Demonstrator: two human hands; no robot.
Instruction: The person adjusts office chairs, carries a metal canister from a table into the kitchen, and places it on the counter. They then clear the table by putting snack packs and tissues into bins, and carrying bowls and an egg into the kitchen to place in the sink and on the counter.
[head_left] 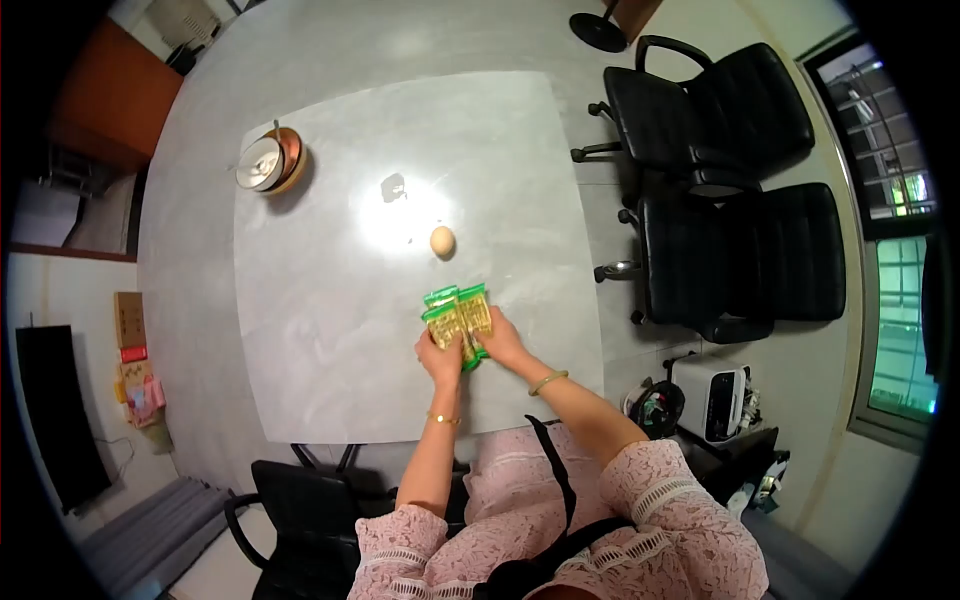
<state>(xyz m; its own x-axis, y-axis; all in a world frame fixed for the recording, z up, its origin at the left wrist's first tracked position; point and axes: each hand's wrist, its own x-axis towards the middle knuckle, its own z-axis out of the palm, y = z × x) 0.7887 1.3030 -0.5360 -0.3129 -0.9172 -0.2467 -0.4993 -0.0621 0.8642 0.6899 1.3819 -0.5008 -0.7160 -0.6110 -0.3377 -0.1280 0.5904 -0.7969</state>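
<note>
My left hand (438, 356) grips a small green-and-gold packet (443, 327) near the front of the grey-white table. On its right, my right hand (499, 339) has its fingers closed on another green-and-gold packet (474, 310). The two packets touch or overlap, and more green edges show behind and below them, so there are perhaps several. Printing on them is too small to read. Just beyond the packets lies a round, tan, egg-like object (442, 240), touched by neither hand.
Stacked bowls (292, 160) with a utensil stand at the table's far left. A dark grey patch (393, 187) marks the tabletop (330, 330) beside a bright glare. Black office chairs (735, 265) line the right side. Another black chair (300, 505) stands at the near left.
</note>
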